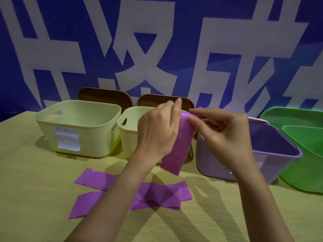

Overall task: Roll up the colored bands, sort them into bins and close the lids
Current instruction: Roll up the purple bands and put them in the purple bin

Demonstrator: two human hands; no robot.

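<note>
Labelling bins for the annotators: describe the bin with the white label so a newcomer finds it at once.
Start at the blue wall with big white characters; a row of bins stands before it on the tan table. The pale yellow-green plastic bin is the leftmost one. Only it carries a white rectangular label on its front wall.

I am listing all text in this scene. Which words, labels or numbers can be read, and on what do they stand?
Wall banner: huge white Chinese characters, cropped by the frame; only "成" reads whole.
White label on the left bin: no print can be made out.
Nothing to read on the purple bands, the lids, or the other bins.
</note>
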